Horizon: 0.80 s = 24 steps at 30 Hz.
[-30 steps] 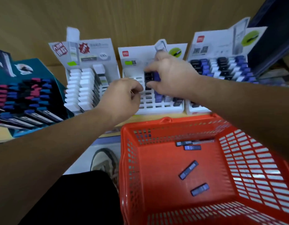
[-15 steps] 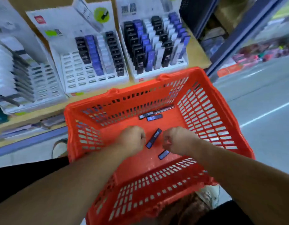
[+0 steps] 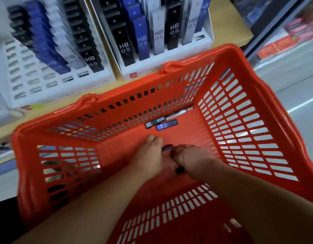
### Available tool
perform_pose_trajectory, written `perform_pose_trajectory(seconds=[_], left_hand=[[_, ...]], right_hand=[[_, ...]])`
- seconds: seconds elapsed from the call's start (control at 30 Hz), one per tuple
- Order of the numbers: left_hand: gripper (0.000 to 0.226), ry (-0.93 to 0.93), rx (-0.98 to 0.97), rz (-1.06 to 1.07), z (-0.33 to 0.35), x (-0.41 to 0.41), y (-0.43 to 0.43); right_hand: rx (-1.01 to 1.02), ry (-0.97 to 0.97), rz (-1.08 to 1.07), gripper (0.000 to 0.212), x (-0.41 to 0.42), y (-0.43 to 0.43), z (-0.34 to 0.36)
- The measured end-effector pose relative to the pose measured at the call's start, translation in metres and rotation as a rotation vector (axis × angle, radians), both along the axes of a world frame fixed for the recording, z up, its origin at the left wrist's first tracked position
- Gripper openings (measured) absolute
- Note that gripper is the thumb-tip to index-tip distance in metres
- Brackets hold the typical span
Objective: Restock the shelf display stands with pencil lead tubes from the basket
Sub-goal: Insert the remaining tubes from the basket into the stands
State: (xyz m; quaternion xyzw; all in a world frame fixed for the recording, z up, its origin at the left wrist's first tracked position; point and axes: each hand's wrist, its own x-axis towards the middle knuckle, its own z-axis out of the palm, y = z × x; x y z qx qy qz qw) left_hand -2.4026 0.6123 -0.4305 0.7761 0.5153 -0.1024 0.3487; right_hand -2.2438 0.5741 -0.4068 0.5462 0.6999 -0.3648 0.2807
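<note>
Both my hands are down inside the red basket point(image 3: 254, 106), close together on its floor. My left hand point(image 3: 149, 155) has its fingers curled on a dark blue lead tube point(image 3: 167, 147) that sticks out toward my right hand. The fingers of my right hand point(image 3: 190, 158) curl over a second dark tube point(image 3: 179, 170), mostly hidden under them. Three more tubes lie at the far wall: a blue one point(image 3: 167, 125), a black one point(image 3: 154, 124) and a pale one point(image 3: 180, 112). Behind the basket stand two white display stands, the left one point(image 3: 37, 85) with several bare slots, the right one point(image 3: 162, 66) fuller.
The stands sit on a wooden shelf point(image 3: 227, 30) whose front edge meets the basket's far rim. A dark upright post point(image 3: 275, 27) and a grey floor point(image 3: 292, 81) lie to the right. The basket's mesh walls rise around both wrists.
A second ago my hands were at the middle stand, the right one holding a tube. Both then dropped into the basket, the view tilted down, and the fingers have now closed on two tubes.
</note>
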Motion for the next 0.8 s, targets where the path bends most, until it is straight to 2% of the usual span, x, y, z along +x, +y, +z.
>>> perform_pose_trajectory(seconds=[0.1,0.2,0.27,0.33,0.4,0.5,0.6,0.67,0.8], left_hand=[[0.017,-0.083,0.12,0.135,0.015,0.001,0.024],[0.02,-0.085,0.234,0.139,0.017,0.009,0.04],[0.044,0.007,0.219,0.055,0.01,0.012,0.04],[0.058,0.064,0.186,0.039,0.0,0.01,0.038],[0.054,0.001,0.195,0.099,-0.009,0.008,0.039],[0.042,-0.074,0.182,0.197,-0.01,0.008,0.044],[0.051,0.049,0.089,0.207,-0.006,0.013,0.042],[0.055,0.138,0.02,0.195,-0.005,0.013,0.039],[0.05,0.157,0.005,0.152,-0.004,0.011,0.039]], right_hand=[[0.071,0.018,-0.269,0.058,0.022,0.01,0.015],[0.288,0.024,-0.462,0.053,0.037,0.03,0.021],[0.399,0.02,-0.455,0.058,0.039,0.045,0.018],[0.419,-0.047,-0.368,0.064,0.039,0.056,0.008],[0.411,-0.137,-0.318,0.058,0.036,0.057,-0.005],[0.499,-0.165,-0.305,0.041,0.032,0.054,-0.014],[0.534,-0.132,-0.317,0.031,0.037,0.054,-0.015],[0.502,-0.143,-0.286,0.033,0.041,0.057,-0.013],[0.4,-0.12,-0.384,0.035,0.037,0.054,-0.007]])
